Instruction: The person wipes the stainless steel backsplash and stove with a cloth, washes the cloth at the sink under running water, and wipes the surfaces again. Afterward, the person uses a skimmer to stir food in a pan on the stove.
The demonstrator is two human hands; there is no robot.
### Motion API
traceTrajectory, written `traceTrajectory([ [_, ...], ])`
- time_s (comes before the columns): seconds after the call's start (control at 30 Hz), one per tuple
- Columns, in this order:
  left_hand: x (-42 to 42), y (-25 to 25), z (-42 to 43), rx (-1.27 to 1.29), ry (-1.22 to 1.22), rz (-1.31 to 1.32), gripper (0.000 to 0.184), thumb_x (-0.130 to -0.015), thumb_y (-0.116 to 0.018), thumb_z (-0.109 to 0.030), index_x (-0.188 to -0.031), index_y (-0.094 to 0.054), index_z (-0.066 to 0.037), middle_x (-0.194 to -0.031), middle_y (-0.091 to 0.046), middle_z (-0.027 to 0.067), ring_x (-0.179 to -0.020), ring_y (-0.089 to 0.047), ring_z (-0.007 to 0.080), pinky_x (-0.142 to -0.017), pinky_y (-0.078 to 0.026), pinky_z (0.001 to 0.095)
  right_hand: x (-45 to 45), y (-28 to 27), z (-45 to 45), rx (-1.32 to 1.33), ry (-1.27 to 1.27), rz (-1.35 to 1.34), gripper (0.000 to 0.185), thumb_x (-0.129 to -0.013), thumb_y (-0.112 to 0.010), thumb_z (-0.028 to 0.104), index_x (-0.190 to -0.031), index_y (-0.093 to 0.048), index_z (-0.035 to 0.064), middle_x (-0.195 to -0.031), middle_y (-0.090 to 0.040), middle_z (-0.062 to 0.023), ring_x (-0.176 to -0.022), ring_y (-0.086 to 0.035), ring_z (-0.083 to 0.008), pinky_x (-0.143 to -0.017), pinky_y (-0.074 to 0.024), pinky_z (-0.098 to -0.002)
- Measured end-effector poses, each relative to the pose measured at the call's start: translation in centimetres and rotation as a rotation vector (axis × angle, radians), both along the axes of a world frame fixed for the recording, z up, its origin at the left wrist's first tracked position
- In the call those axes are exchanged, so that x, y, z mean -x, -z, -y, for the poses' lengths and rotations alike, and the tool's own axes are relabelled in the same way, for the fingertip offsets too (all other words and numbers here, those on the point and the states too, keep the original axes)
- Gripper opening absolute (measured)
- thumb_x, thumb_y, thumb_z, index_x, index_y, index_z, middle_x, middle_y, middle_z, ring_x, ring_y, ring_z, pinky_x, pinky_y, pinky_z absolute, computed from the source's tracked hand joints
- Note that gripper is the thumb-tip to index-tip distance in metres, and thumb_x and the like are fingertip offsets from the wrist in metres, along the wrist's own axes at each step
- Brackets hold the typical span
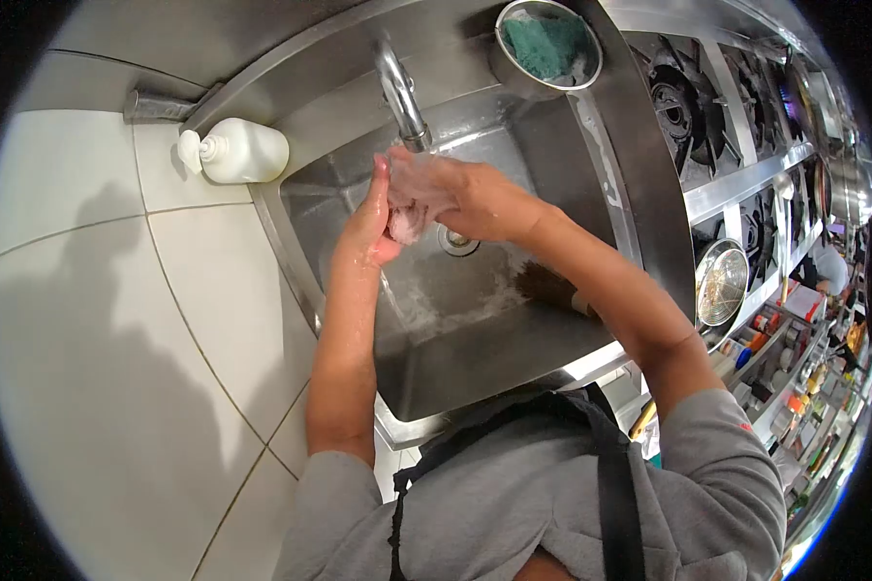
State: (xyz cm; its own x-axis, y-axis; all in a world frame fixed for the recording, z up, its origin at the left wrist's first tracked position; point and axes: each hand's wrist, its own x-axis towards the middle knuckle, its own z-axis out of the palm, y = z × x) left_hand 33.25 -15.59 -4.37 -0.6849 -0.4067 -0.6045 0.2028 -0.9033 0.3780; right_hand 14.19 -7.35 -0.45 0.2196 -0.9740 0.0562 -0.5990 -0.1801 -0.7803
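Observation:
Both of my wet hands are in the stainless steel sink (436, 363), just below the spout of the metal faucet (401, 97). My left hand (373, 228) has its thumb pointing up toward the faucet, and its other fingers are mostly hidden. Across from it, my right hand (475, 198) reaches in, palm turned toward the left one. Between them is a pale pinkish, foamy-looking blur; whether it is only wet fingers and lather or a held thing, I cannot tell. Right of the hands lies the round drain (458, 242).
A white pump bottle (247, 151) lies at the sink's upper left. A metal container (528, 73) holds a green scouring pad (549, 46). Under my right forearm is a brown brush (543, 284). Gas burners (678, 107) and a wire strainer (723, 282) are on the right.

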Motion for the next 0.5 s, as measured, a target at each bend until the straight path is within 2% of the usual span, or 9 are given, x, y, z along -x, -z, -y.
traceTrajectory([
  [0.03,0.1,0.2,0.0,-0.039,-0.018,-0.024,0.067,-0.094,-0.069,-0.054,-0.137,-0.057,-0.004,-0.136,-0.062,0.0106,-0.124,-0.060,0.0260,-0.106,-0.049,0.0411,0.1,-1.5,-0.3,-0.121,0.003,-0.035,0.083,-0.079,-0.074,0.009,-0.153,-0.037,0.0155,-0.132,-0.064,-0.0188,-0.116,-0.063,-0.0415,-0.098,-0.0528,-0.0468],
  [0.07,0.0,0.3,-0.1,0.048,0.013,0.008,0.059,-0.096,-0.067,-0.048,-0.135,-0.058,-0.004,-0.134,-0.063,0.0115,-0.123,-0.061,0.0265,-0.106,-0.050,0.0413,0.3,-2.2,-0.5,-0.243,0.009,-0.070,0.084,-0.079,-0.074,0.009,-0.154,-0.037,0.0162,-0.133,-0.064,-0.0185,-0.116,-0.063,-0.0415,-0.098,-0.0528,-0.0469],
  [0.13,0.0,0.1,-0.4,0.223,0.073,0.069,0.043,-0.101,-0.064,-0.034,-0.132,-0.060,-0.004,-0.132,-0.065,0.0132,-0.122,-0.062,0.0273,-0.106,-0.051,0.0418,0.9,-2.0,-0.8,-0.127,0.042,0.035,0.081,-0.077,-0.075,0.005,-0.150,-0.042,0.0148,-0.135,-0.062,-0.0180,-0.115,-0.062,-0.0426,-0.096,-0.0534,-0.0472],
  [0.17,0.2,-0.1,-0.3,0.248,0.011,0.077,0.039,-0.100,-0.066,-0.030,-0.130,-0.061,-0.004,-0.128,-0.066,0.0120,-0.118,-0.064,0.0257,-0.103,-0.052,0.0411,1.1,-1.9,-0.8,-0.066,0.057,0.087,0.080,-0.076,-0.076,0.003,-0.149,-0.044,0.0142,-0.137,-0.060,-0.0177,-0.114,-0.062,-0.0432,-0.095,-0.0537,-0.0473],
  [0.23,0.6,-1.1,-0.2,0.300,-0.114,0.094,0.033,-0.098,-0.070,-0.022,-0.125,-0.062,-0.005,-0.119,-0.069,0.0095,-0.111,-0.066,0.0224,-0.098,-0.054,0.0397,1.5,-1.4,-0.8,-0.075,0.123,0.105,0.070,-0.078,-0.075,0.006,-0.144,-0.050,0.0115,-0.125,-0.066,-0.0190,-0.109,-0.064,-0.0441,-0.093,-0.0542,-0.0473],
  [0.27,1.0,-1.9,-0.1,0.327,-0.152,0.071,0.031,-0.098,-0.070,-0.022,-0.123,-0.063,-0.004,-0.118,-0.069,0.0090,-0.110,-0.067,0.0223,-0.096,-0.055,0.0400,1.8,-1.1,-0.7,-0.079,0.157,0.113,0.066,-0.079,-0.075,0.007,-0.141,-0.053,0.0101,-0.119,-0.069,-0.0196,-0.106,-0.065,-0.0445,-0.092,-0.0544,-0.0473],
  [0.33,1.7,-3.5,0.0,0.377,-0.227,0.024,0.028,-0.098,-0.070,-0.022,-0.119,-0.064,-0.004,-0.115,-0.069,0.0082,-0.108,-0.067,0.0220,-0.094,-0.056,0.0407,2.4,3.7,-0.9,-0.214,0.083,0.006,0.053,-0.082,-0.073,0.019,-0.133,-0.059,0.0112,-0.114,-0.071,-0.0201,-0.105,-0.067,-0.0429,-0.092,-0.0548,-0.0475],
  [0.43,1.7,-5.1,0.2,0.427,-0.293,0.059,0.032,-0.103,-0.059,-0.021,-0.129,-0.059,-0.003,-0.131,-0.065,0.0165,-0.122,-0.062,0.0277,-0.107,-0.049,0.0464,2.8,9.8,-2.0,-0.333,0.085,-0.220,0.039,-0.084,-0.070,0.030,-0.118,-0.066,0.0107,-0.107,-0.073,-0.0198,-0.102,-0.068,-0.0415,-0.091,-0.0548,-0.0483],
  [0.5,0.2,-7.1,0.9,0.478,-0.327,0.028,0.037,-0.104,-0.058,-0.024,-0.133,-0.058,-0.002,-0.134,-0.064,0.0160,-0.124,-0.061,0.0284,-0.109,-0.048,0.0470,3.5,10.2,-2.3,-0.375,0.131,-0.309,0.037,-0.084,-0.069,0.032,-0.113,-0.068,0.0092,-0.105,-0.073,-0.0196,-0.101,-0.069,-0.0410,-0.089,-0.0547,-0.0489],
])
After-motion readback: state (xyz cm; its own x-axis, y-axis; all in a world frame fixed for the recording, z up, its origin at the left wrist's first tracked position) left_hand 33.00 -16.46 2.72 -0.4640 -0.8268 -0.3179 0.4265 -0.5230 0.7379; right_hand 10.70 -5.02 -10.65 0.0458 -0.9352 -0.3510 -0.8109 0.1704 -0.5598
